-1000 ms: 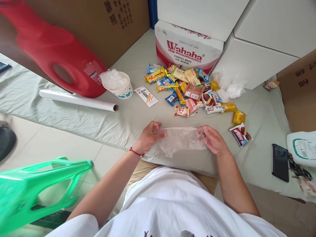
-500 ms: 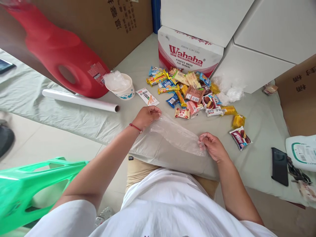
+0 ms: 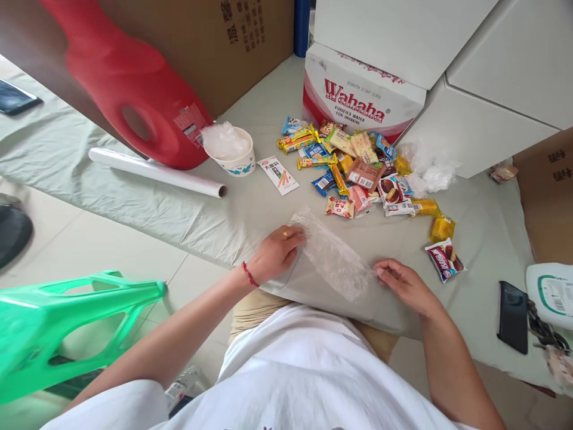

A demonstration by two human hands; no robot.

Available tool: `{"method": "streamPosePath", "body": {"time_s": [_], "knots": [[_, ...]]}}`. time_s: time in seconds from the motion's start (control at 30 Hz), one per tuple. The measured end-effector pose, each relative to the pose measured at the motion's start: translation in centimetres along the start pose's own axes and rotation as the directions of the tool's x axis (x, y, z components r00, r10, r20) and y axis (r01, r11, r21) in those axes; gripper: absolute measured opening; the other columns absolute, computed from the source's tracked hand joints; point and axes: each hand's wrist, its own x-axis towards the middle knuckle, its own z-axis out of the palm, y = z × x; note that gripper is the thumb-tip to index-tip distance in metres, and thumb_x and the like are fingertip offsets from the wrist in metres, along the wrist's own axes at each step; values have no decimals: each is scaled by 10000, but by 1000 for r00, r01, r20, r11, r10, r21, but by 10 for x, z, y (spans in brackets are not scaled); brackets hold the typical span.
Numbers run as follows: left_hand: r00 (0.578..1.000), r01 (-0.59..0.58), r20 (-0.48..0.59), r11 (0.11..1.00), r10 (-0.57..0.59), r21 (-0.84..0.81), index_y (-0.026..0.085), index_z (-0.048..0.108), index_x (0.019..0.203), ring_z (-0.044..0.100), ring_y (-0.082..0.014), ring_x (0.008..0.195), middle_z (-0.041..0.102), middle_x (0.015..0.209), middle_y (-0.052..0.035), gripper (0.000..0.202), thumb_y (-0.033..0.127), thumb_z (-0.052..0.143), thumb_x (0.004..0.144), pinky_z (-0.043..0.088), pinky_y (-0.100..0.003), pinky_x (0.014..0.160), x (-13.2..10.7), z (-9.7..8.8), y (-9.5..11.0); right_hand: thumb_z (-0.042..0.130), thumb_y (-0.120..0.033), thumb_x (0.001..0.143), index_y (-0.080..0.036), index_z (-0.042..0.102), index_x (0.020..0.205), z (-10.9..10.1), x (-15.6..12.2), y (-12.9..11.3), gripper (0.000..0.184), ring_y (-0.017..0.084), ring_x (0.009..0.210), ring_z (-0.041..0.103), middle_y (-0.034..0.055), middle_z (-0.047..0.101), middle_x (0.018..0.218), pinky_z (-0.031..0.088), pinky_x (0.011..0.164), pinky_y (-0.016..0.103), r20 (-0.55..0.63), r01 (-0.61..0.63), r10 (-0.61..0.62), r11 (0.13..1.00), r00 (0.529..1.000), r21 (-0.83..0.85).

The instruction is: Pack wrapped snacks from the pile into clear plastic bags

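A clear plastic bag (image 3: 333, 257) lies slanted on the grey-green cloth (image 3: 250, 203) in front of me. My left hand (image 3: 277, 254) rests on the bag's upper left end, fingers bent and pressing it down. My right hand (image 3: 400, 283) pinches the bag's lower right end with curled fingers. Just beyond the bag lies a pile of several wrapped snacks (image 3: 358, 173). A single chocolate-pie packet (image 3: 444, 260) lies to the right of my right hand.
A red jug (image 3: 134, 89), a white roll (image 3: 156, 173), a paper cup with plastic in it (image 3: 230, 152) and a sachet (image 3: 278, 175) lie left. A Wahaha box (image 3: 358, 98) stands behind. A black phone (image 3: 513, 316) lies right, a green stool (image 3: 71, 322) lower left.
The left hand has come back down from near the snacks and now presses the bag flat on the cloth. The bag, earlier stretched between both hands, now lies slanted.
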Motion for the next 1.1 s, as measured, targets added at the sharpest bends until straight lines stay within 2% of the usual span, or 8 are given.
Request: {"method": "streamPosePath", "body": {"time_s": [0.13, 0.3, 0.4, 0.5, 0.63, 0.73, 0.97, 1.1], "knots": [[998, 24, 54, 996, -29, 88, 229, 672, 1281, 554, -305, 1268, 525, 1520, -106, 531, 62, 498, 808, 468, -492, 1065, 16, 6, 1, 733, -587, 824, -280, 749, 999, -12, 13, -37, 354, 279, 995, 628, 84, 686, 1082, 521, 847, 399, -78, 152, -176, 957, 981, -247], [987, -15, 157, 978, -18, 208, 244, 694, 1249, 496, -341, 1324, 519, 1538, -73, 589, -2, 518, 743, 476, -544, 1012, 39, 10, 12, 831, -517, 700, -294, 657, 1259, 38, 56, -70, 627, 330, 1210, 538, 92, 625, 1279, 468, 989, 457, 17, 338, -357, 865, 934, -372], [1000, 12, 21, 989, -16, 150, 213, 729, 1141, 537, -295, 1253, 609, 1414, -98, 534, -26, 497, 724, 487, -479, 1005, 36, 9, 15, 736, -472, 753, -241, 694, 987, 64, 80, -65, 332, 284, 993, 582, 72, 660, 1003, 482, 867, 417, -85, 282, -325, 903, 942, -325], [980, 121, -145, 984, -139, -127, 190, 732, 952, 624, -214, 999, 691, 1099, -89, 367, 18, 475, 755, 520, -364, 880, 26, 9, 24, 637, -475, 804, -232, 635, 825, 68, 90, -56, 245, 182, 686, 515, 7, 562, 730, 453, 641, 320, -126, 217, -230, 970, 965, -111], [864, 384, 5, 653, -504, -652, 190, 634, 842, 511, -105, 569, 610, 758, 2, 111, 225, 529, 849, 408, -238, 545, 24, 20, 52, 809, -477, 673, -230, 608, 807, 62, 83, -57, 345, 123, 597, 422, -38, 493, 671, 341, 498, 231, -50, 66, -50, 907, 998, 417], [762, 474, 197, 325, -617, -818, 193, 567, 828, 461, -86, 503, 562, 706, 25, 262, 450, 594, 875, 301, -214, 450, 37, 33, 75, 869, -444, 661, -225, 607, 808, 69, 70, -61, 372, 108, 596, 429, -45, 505, 676, 345, 504, 216, 12, 30, -47, 792, 999, 609], [717, 249, 71, 158, -694, -956, 188, 533, 735, 450, -80, 619, 499, 679, 48, 245, 349, 711, 787, 346, -182, 533, 66, 52, 89, 847, -388, 767, -226, 617, 797, 90, 46, -59, 283, 110, 627, 469, -38, 511, 673, 428, 572, 227, -44, 132, -152, 636, 987, 760], [708, 133, 148, -75, -691, -988, 196, 542, 787, 559, -99, 752, 608, 818, 13, 218, 304, 731, 767, 451, -193, 636, 60, 40, 84, 871, -325, 744, -227, 628, 817, 75, 40, -54, 273, 94, 652, 470, -43, 502, 717, 437, 566, 198, -158, 184, -96, 524, 983, 832]]}}
